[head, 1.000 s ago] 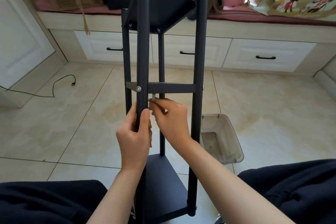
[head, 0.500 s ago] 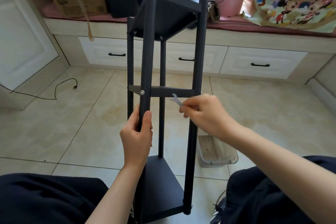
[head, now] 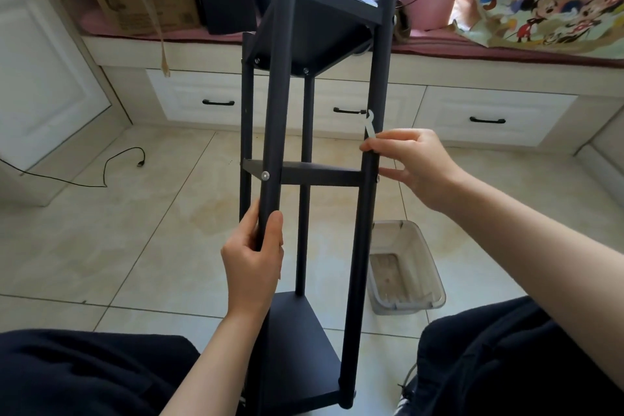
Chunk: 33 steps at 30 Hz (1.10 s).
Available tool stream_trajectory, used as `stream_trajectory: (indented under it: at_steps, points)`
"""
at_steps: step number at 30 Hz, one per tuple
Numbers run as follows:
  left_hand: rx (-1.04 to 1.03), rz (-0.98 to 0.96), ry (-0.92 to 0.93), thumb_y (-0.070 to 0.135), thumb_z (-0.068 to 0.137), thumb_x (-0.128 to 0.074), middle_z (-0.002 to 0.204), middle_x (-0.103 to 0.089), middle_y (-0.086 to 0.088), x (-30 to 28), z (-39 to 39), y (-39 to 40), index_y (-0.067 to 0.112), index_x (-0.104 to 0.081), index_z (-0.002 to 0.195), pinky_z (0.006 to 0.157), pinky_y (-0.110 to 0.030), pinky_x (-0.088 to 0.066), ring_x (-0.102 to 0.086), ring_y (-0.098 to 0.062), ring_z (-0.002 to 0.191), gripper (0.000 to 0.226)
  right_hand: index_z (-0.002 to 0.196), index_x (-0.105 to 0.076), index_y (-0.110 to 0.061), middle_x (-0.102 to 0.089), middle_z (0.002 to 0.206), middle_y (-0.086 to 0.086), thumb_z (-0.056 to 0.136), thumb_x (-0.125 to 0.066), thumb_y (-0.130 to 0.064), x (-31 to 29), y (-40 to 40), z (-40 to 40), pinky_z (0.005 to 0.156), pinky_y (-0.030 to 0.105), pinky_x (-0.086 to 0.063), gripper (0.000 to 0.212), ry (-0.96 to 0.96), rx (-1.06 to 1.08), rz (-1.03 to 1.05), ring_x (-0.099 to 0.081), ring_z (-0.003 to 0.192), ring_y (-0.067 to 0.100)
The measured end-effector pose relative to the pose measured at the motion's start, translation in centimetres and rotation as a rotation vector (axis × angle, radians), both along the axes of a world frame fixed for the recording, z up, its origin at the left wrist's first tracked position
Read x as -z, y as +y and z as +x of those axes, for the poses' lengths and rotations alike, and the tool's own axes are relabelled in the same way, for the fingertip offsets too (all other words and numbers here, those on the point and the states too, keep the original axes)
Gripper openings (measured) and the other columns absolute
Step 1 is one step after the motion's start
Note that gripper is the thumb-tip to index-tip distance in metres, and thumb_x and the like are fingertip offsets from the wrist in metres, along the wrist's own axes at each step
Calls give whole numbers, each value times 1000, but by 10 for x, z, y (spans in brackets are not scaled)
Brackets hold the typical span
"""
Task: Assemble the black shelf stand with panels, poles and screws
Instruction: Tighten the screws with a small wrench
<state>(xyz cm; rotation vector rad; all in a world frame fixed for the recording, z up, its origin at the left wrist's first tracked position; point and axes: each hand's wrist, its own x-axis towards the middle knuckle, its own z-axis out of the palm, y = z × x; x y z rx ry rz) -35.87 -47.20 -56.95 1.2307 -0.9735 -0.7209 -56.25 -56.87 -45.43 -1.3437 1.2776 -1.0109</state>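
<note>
The right hand pinches a small flat silver wrench, right of centre. The silver screw on the black round pole lies just below, nearest it. The left hand wraps the near pole of the black shelf stand, whose poles run lower to upper frame.

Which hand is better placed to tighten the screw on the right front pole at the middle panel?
The right hand, probably. It pinches the small flat silver wrench beside the black right front pole, just above the silver screw. The left hand grips the black left front pole, steadying the stand.
</note>
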Motion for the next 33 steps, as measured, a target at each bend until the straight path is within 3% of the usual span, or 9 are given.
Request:
stream_trajectory:
  at_steps: [3,5,8,12,15,21,25,29,33]
  points:
    - [19,-8,-19,37,92,-62,63,-41,-22,-3,-3,2,26,-69,118,42,-30,-37,-39,-22,48,29,87,-73,-14,-70,107,7,93,-65,-13,-2,-1,7,96,48,-53,10,-79,31,12,-61,114,25]
    - [28,-13,-28,35,92,-65,59,-40,-14,-3,-5,2,36,-70,110,45,-34,-36,-39,-22,48,19,87,-72,-13,-70,106,7,93,-64,-11,-2,-4,10,96,50,-52,10,-133,79,33,-60,110,27]
    - [21,-7,-50,33,91,-68,58,-37,-7,-3,-4,0,55,-68,106,46,-43,-36,-36,-26,50,27,88,-74,-11,-70,102,3,92,-64,-10,0,-8,14,99,48,-50,10,-204,111,54,-58,100,21]
    - [-35,-7,15,25,91,-71,61,-39,-11,0,2,-8,37,-68,123,48,-36,-36,-35,-27,52,34,83,-76,-11,-67,97,6,89,-66,-9,2,-7,20,92,38,-51,12,-292,136,28,-56,93,18]
    - [-69,1,47,20,92,-70,60,-39,-11,7,1,-15,32,-66,125,43,-30,-34,-34,-27,52,36,78,-77,-11,-61,95,11,87,-68,-7,1,-7,23,84,32,-51,14,-325,138,10,-54,88,19]
    - [-83,2,55,21,95,-68,59,-54,10,22,4,-26,14,-67,128,48,-26,-38,-42,-18,51,33,74,-77,-15,-72,88,0,86,-69,-7,-2,-6,28,89,31,-50,17,-332,118,-12,-59,90,14]
    - [-80,-6,16,24,97,-66,58,-48,0,19,9,-30,17,-69,122,47,-30,-35,-39,-22,50,26,74,-77,-16,-69,95,4,87,-70,-10,-3,-4,32,95,37,-50,16,-296,113,-15,-57,94,17]
    - [-94,-7,-16,28,98,-65,58,-47,-7,17,15,-32,18,-69,119,45,-30,-38,-41,-23,49,24,75,-78,-14,-71,89,1,87,-69,-8,-6,-1,36,96,36,-50,17,-315,89,-35,-58,92,15]
    - [-138,24,-201,50,93,-56,63,-50,-17,20,22,-32,33,-62,88,51,-45,-46,-48,-38,55,19,79,-78,-11,-68,101,6,86,-71,-9,-6,1,40,93,34,-51,10,-266,37,-105,-62,90,14]
